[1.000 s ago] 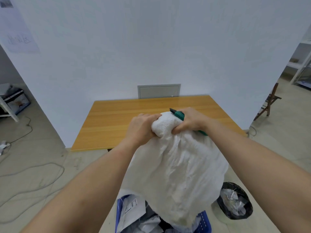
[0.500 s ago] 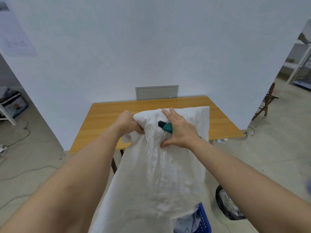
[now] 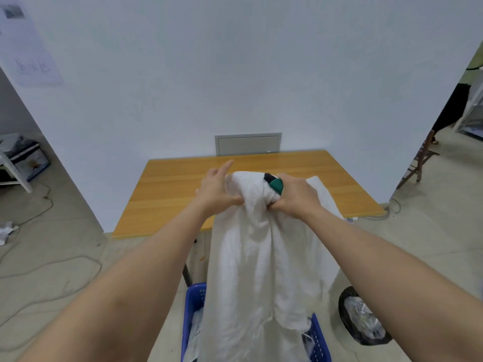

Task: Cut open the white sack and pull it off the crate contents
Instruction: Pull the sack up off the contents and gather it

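The white sack [image 3: 264, 257] hangs long and loose from both my hands, held up in front of the wooden table [image 3: 177, 194]. Its lower end drapes over the blue crate [image 3: 193, 307] on the floor, hiding most of what is inside. My left hand [image 3: 215, 190] pinches the gathered top of the sack on the left, forefinger sticking out. My right hand [image 3: 295, 195] grips the sack on the right together with a green-handled cutter [image 3: 274, 182], whose dark tip points up and left.
A black bin bag [image 3: 362, 322] full of crumpled plastic stands on the floor right of the crate. A grey wall panel [image 3: 248, 143] sits behind the table. Cables [image 3: 52, 267] trail over the floor at left. A wooden chair [image 3: 420, 160] is far right.
Both hands have bunched the top of the sack into a tight gather again and lifted it. The sack now hangs longer and narrower, and more of the crate's left rim shows.
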